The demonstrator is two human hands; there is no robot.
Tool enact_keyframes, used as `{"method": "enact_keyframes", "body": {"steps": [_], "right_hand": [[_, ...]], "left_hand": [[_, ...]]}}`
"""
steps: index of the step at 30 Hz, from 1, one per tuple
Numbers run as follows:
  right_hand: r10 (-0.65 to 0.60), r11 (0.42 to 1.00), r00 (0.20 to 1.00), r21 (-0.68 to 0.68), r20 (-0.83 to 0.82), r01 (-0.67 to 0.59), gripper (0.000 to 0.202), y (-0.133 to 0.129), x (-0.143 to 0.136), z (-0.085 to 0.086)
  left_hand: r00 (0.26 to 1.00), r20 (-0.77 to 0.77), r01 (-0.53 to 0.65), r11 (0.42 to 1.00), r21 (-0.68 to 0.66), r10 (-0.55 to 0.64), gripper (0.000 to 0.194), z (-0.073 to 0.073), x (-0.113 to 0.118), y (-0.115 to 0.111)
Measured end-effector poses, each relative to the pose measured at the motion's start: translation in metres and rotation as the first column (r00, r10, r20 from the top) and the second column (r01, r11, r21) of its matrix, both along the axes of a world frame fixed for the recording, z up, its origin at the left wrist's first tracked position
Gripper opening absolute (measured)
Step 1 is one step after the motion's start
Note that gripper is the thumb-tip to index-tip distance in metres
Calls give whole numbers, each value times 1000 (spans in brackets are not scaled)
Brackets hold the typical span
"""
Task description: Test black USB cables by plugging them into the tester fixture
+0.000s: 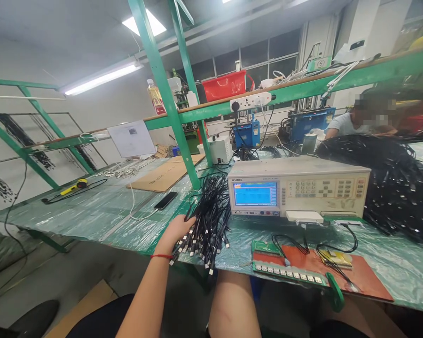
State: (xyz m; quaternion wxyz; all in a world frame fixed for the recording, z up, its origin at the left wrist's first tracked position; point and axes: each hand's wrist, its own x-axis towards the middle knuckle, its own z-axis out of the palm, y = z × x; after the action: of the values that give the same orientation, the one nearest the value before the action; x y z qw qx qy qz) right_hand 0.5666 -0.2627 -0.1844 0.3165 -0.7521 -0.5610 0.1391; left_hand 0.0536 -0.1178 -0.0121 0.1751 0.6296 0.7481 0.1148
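Black cable bundle point(215, 199): rests on the film-covered counter point(91, 209), plug ends toward the near edge. The counter has its widest open room left of the bundle; the film looks slick, so loose cables may slide. A green post point(179, 122) stands by the bundle's far left end. The tester point(324, 206) stands just beside the bundle on the right and limits travel that way; a red board point(370, 277) lies farther right, at the near edge. Expected handling: each cable light and limp, the whole mass heavier and prone to tangling. Grip by the jackets, behind the plugs. The left hand point(179, 229) touches the bundle's left side, fingers bent among the cables; how firmly they close cannot be told. The right hand is out of view. A phone point(166, 201) lies near, beyond the left hand. The metal plugs point(211, 271), rigid and smallest, reach the near edge; avoid bending them there.
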Motion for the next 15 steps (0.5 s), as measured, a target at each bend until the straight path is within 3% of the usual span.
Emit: {"method": "enact_keyframes", "body": {"steps": [6,15], "right_hand": [[19,1000,1000,21,-4,-18,42,4,-4,3],[51,998,997,41,-61,-49,43,10,-2,4]], "left_hand": [[989,126,92,987,-132,-75,26,-3,-21,6],[995,-48,87,996,-23,-88,29,-31,-21,5]]}}
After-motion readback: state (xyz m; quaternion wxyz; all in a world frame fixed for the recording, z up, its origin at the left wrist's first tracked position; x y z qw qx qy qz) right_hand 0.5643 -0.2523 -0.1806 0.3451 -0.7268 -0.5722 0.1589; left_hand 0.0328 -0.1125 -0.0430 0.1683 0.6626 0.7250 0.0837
